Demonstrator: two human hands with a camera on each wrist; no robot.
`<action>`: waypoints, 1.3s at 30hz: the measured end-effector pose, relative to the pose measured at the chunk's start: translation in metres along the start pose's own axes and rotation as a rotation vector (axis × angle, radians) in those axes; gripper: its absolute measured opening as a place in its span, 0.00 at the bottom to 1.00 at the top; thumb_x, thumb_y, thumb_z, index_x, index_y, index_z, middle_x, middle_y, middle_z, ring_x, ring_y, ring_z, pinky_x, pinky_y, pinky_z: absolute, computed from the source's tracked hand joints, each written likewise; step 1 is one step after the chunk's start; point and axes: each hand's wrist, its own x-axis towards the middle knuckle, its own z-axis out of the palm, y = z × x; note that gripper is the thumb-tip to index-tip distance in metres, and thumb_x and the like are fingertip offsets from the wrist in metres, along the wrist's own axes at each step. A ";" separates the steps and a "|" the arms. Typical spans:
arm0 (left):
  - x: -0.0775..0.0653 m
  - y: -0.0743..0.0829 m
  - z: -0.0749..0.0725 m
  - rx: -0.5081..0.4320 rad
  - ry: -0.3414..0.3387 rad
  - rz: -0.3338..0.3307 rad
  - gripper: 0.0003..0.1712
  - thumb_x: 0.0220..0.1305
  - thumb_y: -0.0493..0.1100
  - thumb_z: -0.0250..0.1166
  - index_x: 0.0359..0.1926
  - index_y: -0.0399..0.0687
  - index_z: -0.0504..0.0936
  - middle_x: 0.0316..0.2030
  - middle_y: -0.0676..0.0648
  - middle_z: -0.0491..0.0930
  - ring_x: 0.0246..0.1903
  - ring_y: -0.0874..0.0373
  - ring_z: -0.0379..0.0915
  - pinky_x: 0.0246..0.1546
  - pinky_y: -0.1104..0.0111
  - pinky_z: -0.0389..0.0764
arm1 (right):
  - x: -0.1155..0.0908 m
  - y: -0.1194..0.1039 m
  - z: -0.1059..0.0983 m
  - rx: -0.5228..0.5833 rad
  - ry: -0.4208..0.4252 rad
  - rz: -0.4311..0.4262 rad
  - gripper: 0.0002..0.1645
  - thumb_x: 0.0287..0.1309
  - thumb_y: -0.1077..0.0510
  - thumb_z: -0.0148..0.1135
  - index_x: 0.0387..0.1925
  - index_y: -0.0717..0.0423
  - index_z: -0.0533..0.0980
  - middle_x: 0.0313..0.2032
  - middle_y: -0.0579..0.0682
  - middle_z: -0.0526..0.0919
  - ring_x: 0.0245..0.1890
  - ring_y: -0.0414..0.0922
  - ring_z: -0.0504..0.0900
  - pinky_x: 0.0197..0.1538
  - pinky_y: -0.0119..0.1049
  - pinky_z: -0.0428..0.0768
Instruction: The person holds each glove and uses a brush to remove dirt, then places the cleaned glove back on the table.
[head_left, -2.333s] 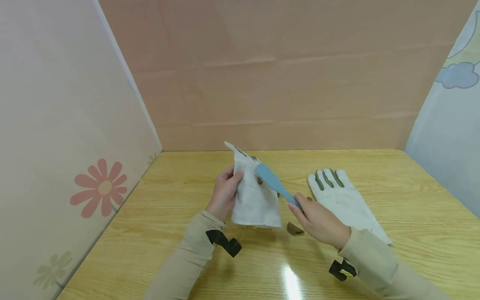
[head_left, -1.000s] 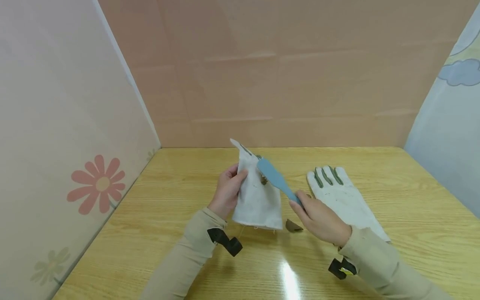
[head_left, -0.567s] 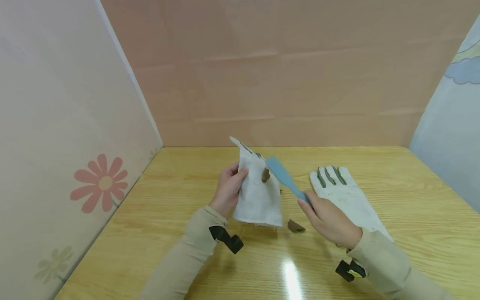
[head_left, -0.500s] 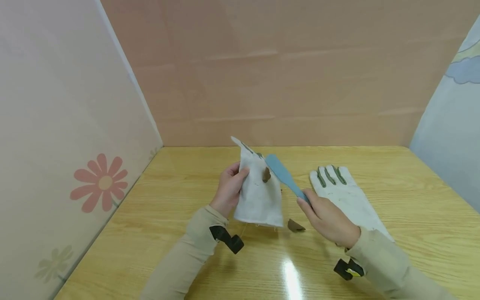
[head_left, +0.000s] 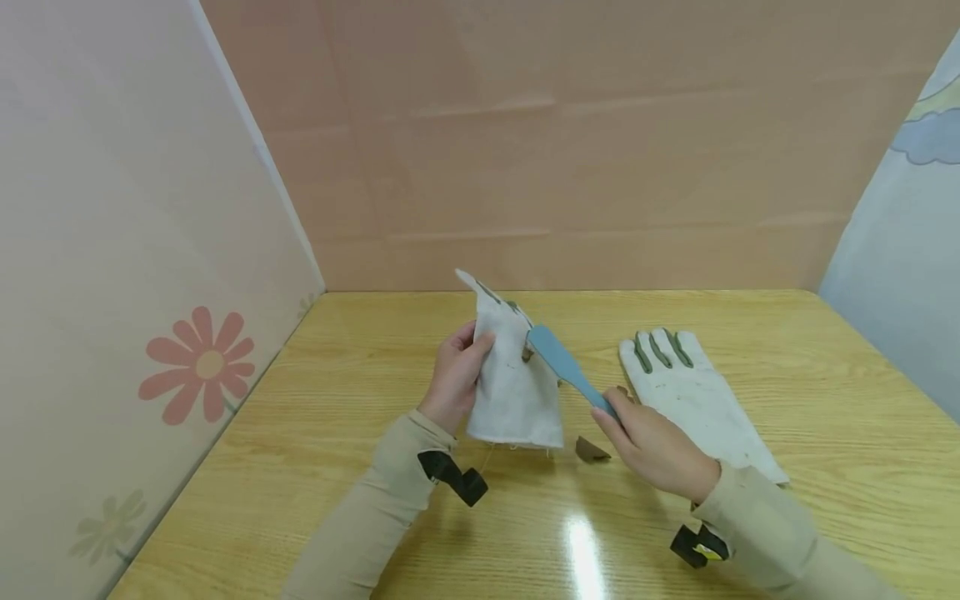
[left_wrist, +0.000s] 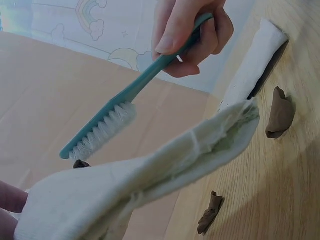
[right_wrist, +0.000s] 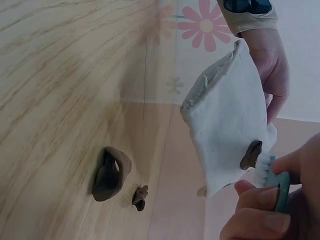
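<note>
A white work glove [head_left: 516,400] with green between its fingers hangs above the table, its open cuff toward me. My left hand [head_left: 455,375] grips it by the left edge, thumb on the front. My right hand [head_left: 660,446] holds a blue brush [head_left: 558,358] by the handle. In the right wrist view the white bristles [right_wrist: 262,169] are right at a brown clay-like lump [right_wrist: 251,155] stuck on the glove. The left wrist view shows the same bristles [left_wrist: 102,131] facing the glove, with part of the lump [left_wrist: 81,164] below them.
A second white glove [head_left: 701,400] lies flat on the wooden table [head_left: 360,358], to the right. Brown curled pieces [left_wrist: 281,114] lie on the tabletop, one [head_left: 591,451] below the held glove. A tan wall [head_left: 555,167] rises behind, with patterned side walls.
The brush drew off the lump to the right, uncovering it, and has come back over it, slightly lower. The left hand keeps its grip on the glove, which has barely shifted.
</note>
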 end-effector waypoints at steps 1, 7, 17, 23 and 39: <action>0.000 0.000 0.000 0.002 -0.001 0.000 0.19 0.65 0.35 0.56 0.56 0.36 0.74 0.49 0.41 0.76 0.44 0.56 0.73 0.49 0.64 0.74 | -0.001 0.000 -0.001 -0.003 0.002 -0.001 0.13 0.72 0.54 0.39 0.36 0.58 0.65 0.16 0.42 0.57 0.12 0.31 0.50 0.15 0.26 0.57; -0.001 -0.002 0.000 0.004 -0.011 0.001 0.19 0.65 0.35 0.55 0.56 0.36 0.74 0.48 0.41 0.76 0.44 0.56 0.73 0.48 0.64 0.74 | -0.001 -0.003 -0.003 0.001 0.057 -0.051 0.11 0.72 0.55 0.39 0.33 0.56 0.63 0.16 0.41 0.55 0.13 0.30 0.49 0.16 0.25 0.57; -0.003 -0.005 0.001 0.015 -0.042 -0.003 0.18 0.65 0.36 0.55 0.55 0.36 0.74 0.46 0.43 0.76 0.41 0.57 0.73 0.45 0.66 0.75 | 0.008 -0.006 0.004 -0.007 0.047 -0.038 0.12 0.72 0.55 0.40 0.33 0.57 0.64 0.17 0.42 0.58 0.13 0.31 0.52 0.17 0.26 0.58; 0.000 -0.004 -0.002 -0.006 -0.012 0.008 0.19 0.65 0.35 0.55 0.56 0.35 0.74 0.46 0.44 0.76 0.42 0.57 0.72 0.47 0.66 0.74 | 0.004 -0.003 0.003 -0.012 0.013 -0.009 0.12 0.72 0.54 0.40 0.36 0.57 0.65 0.16 0.42 0.58 0.12 0.31 0.52 0.16 0.26 0.58; -0.005 -0.004 0.000 0.015 -0.032 0.010 0.18 0.65 0.35 0.55 0.56 0.36 0.74 0.47 0.44 0.76 0.43 0.57 0.72 0.47 0.65 0.74 | 0.008 -0.009 0.003 0.020 0.056 -0.061 0.12 0.72 0.55 0.40 0.34 0.57 0.65 0.17 0.42 0.58 0.13 0.30 0.52 0.17 0.26 0.58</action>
